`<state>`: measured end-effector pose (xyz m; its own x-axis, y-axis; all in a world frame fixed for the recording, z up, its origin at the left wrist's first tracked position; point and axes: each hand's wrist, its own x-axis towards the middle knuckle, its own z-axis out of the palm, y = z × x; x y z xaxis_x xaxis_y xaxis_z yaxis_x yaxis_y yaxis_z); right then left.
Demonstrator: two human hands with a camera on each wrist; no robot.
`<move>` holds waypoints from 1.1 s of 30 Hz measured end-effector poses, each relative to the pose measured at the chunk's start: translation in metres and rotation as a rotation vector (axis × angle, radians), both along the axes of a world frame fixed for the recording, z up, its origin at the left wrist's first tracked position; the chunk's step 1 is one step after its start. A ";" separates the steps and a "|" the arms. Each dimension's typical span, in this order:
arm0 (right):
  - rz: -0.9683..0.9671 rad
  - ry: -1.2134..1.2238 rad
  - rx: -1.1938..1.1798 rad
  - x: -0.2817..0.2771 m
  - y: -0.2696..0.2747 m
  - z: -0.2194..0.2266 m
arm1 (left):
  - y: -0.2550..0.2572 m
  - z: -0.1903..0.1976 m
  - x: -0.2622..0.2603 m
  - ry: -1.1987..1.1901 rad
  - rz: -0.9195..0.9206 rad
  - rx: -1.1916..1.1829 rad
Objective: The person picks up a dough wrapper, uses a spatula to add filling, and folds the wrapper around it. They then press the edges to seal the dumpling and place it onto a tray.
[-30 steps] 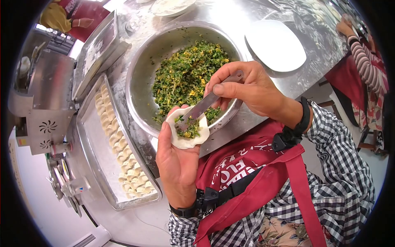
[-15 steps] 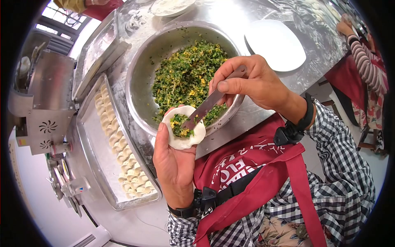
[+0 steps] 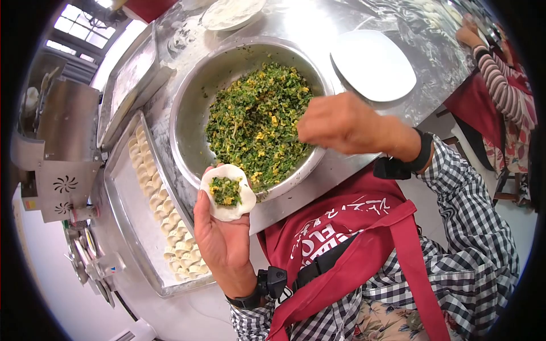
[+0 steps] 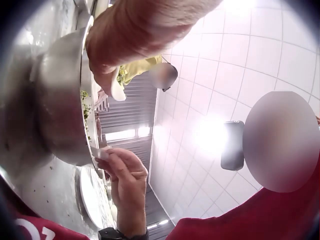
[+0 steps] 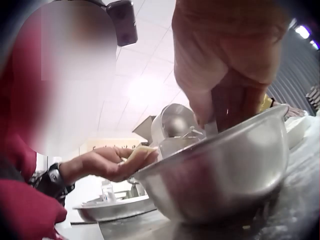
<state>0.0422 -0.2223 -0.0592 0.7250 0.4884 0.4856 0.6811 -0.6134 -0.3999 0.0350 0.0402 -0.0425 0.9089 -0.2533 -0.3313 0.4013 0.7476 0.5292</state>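
My left hand (image 3: 223,241) holds a round white dumpling wrapper (image 3: 230,212) palm up, its thumb along one edge and the other fingers beneath. A mound of chopped green and yellow filling (image 3: 224,191) sits in the middle of the wrapper. Beside it is the wide steel bowl (image 3: 186,111), heaped with more of that filling. Over the bowl's right rim, my right hand (image 3: 348,123) is curled and blurred. In the right wrist view, a flat metal filling spatula (image 5: 212,129) shows between its fingers; the blade's far end is hidden.
On the left, a metal tray (image 3: 126,219) carries rows of folded dumplings (image 3: 162,202). A floured tray (image 3: 129,77) lies behind it, near a steel machine (image 3: 68,153). A white square plate (image 3: 375,65) and a dish of flour (image 3: 233,12) stand farther back. Another person's striped sleeve (image 3: 499,82) shows at right.
The spatula has left the wrapper, and my right hand has turned over at the bowl's right side. My left hand has shifted left and slightly down with the filled wrapper.
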 end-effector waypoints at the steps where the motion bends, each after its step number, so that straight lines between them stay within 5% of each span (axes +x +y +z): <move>1: 0.003 -0.009 -0.038 -0.002 0.004 -0.006 | -0.001 0.001 -0.001 -0.011 -0.015 0.011; 5: 0.006 -0.042 -0.059 -0.004 0.004 -0.009 | -0.010 0.004 -0.004 -0.032 -0.078 0.033; 12: 0.099 -0.076 0.329 -0.018 0.019 0.019 | -0.027 0.008 -0.014 0.019 -0.161 0.049; 14: 0.088 -0.100 0.357 -0.021 0.031 0.021 | -0.031 0.008 -0.017 0.092 -0.220 -0.182; 19: 0.091 -0.152 0.494 -0.020 0.046 0.013 | -0.033 0.009 -0.018 0.106 -0.218 -0.199; 28: 0.179 -0.173 0.498 -0.015 0.050 0.015 | -0.038 0.013 -0.021 -0.058 -0.302 -0.020; 31: 0.188 -0.190 0.510 -0.013 0.055 0.016 | -0.038 0.017 -0.027 -0.264 -0.354 0.231; 33: 0.184 -0.200 0.519 -0.012 0.057 0.019 | -0.042 0.029 -0.033 -0.465 -0.368 0.612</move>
<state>0.0297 -0.1649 -0.0402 0.5204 0.2594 0.8136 0.8510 -0.2362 -0.4690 0.0021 -0.0015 -0.0132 0.8814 -0.4571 -0.1190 0.2039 0.1409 0.9688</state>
